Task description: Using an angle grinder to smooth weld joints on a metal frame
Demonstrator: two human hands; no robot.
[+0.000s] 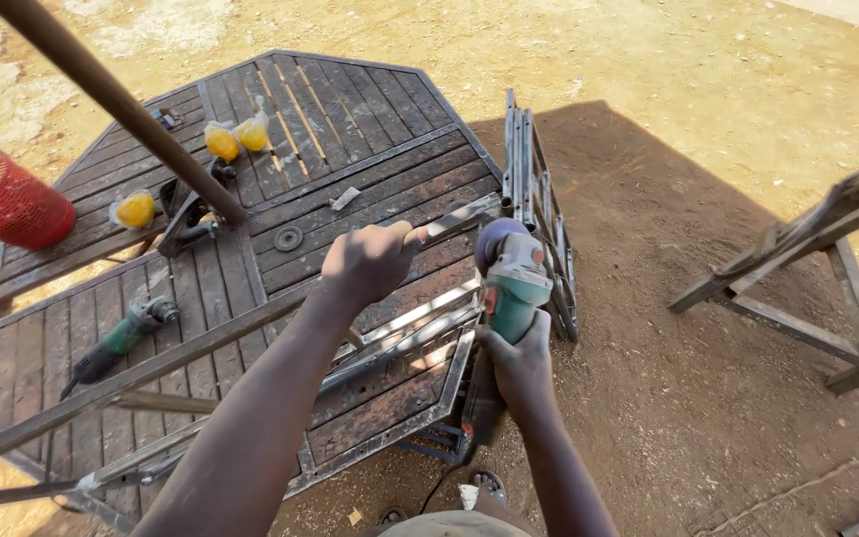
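My left hand (pixel 370 261) is curled into a fist around a long metal bar (pixel 201 343). My fingers are wrapped tight over the bar near its far end. The bar runs from there back toward me, down to the left, and lies across the top of the metal table (pixel 370 119).

My right hand (pixel 517 360) is closed around the body of a green grinder (pixel 511 283). The grinder points away from me. Its round disc end is up by the tip of the bar, just beside my left hand. I cannot tell if the disc touches the bar. A black cord hangs down from the grinder toward my feet.

Next to the grinder, a thin metal frame (pixel 539 209) stands on its edge against the side of the table.

The table is rusty and made of many flat strips. On it, to the left, lies a second green grinder (pixel 116 343). Farther back sit three small yellow bags (pixel 221 141). A little round ring (pixel 288 239) lies near the middle.

A red basket (pixel 7 199) sits at the far left edge. A brown pole (pixel 111 99) leans across the top left. Over on the right, well apart from me, a metal stand (pixel 807 268) rests on the sandy dirt.
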